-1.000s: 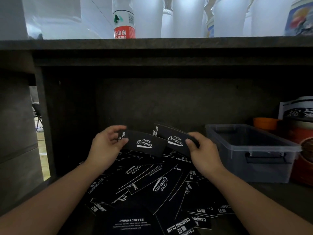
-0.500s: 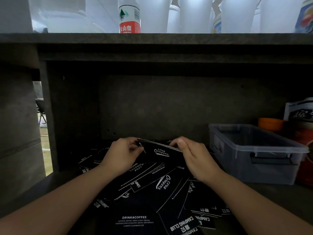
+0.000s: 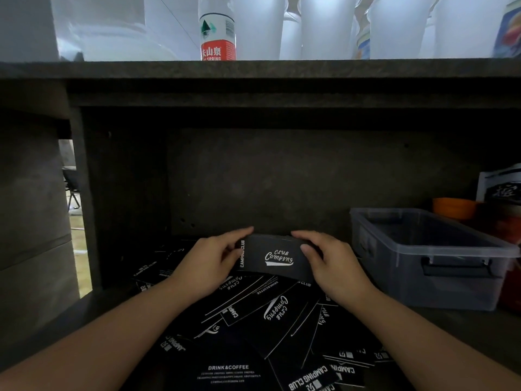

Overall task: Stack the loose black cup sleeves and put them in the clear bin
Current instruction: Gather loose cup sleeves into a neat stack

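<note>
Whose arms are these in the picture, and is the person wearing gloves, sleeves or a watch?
They are a person's own two arms, seen from a head camera. The left hand and right hand are bare: no gloves, and no rings show. Both forearms are uncovered up to the frame's edge, so no sleeves appear, and neither wrist carries a watch or band.

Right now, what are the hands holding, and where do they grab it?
Both hands hold a black cup sleeve by its short ends: the left hand grips its left end, the right hand its right end.
</note>
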The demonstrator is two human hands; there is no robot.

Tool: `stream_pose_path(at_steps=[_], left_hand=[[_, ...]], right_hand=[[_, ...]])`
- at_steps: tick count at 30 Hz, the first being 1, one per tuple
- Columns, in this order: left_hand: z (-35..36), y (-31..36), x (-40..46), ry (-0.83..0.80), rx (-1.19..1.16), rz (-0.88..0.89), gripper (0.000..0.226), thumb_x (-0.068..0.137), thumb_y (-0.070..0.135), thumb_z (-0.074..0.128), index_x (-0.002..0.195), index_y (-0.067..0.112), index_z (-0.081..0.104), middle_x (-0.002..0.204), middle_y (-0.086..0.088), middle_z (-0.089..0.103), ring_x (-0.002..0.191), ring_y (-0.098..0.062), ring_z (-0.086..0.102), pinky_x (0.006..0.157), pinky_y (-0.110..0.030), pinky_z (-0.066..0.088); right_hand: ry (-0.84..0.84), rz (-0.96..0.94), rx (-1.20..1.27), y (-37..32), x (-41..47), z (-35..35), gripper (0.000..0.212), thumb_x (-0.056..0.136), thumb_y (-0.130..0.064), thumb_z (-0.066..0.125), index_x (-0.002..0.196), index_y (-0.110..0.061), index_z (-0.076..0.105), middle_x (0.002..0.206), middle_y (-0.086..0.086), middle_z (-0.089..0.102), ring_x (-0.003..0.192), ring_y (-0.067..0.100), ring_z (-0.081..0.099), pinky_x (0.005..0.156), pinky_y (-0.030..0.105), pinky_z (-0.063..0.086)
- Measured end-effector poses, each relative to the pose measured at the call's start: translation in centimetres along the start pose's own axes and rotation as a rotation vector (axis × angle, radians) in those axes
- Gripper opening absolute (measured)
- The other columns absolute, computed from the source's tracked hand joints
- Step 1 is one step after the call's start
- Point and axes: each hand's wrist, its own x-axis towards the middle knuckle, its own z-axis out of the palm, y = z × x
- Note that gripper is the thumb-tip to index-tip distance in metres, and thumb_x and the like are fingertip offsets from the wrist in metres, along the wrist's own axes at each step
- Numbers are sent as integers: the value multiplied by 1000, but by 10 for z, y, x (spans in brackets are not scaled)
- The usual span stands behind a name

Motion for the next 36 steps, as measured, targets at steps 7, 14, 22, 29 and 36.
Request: stream_pose_path(at_steps=[7,14,22,29,36], left_hand=[[-10,-4,3,96,-30,-26,38,97,18,55,128,41,54,85,13,70,80,4,66,80,-14,50],[-24,-29,3,29,107,-248,22,95,32,59,115,24,66,103,7,68,102,-12,64,91,-23,46],[-20,-29,0,-330,177,-280,87,73,84,48,148,43,30,150,-3,39,140,-16,32,114,-31,29],[-18,-21,5,-88,184,-80,25,84,52,64,100,34,69,101,24,62,102,6,55,97,-24,44],[-12,-26,5,-286,267,-162,91,69,91,33,146,42,33,124,20,59,131,-13,36,113,-38,26]], right_hand=[[127,4,-37,-4,0,-4,21,90,-8,60,103,-23,68,99,-9,66,93,5,59,79,7,38],[-9,148,-130,4,-4,-5,21,90,-13,61,110,-19,58,103,0,58,98,19,57,77,19,35],[235,207,-58,6,-1,-11,20,90,-10,60,106,-21,59,101,2,62,91,15,57,74,24,40],[260,291,-56,11,0,-9,22,92,-8,56,112,-18,59,105,5,61,89,13,52,75,22,36],[259,285,-72,13,1,-9,25,90,-10,60,113,-18,61,107,7,63,96,19,58,78,21,39]])
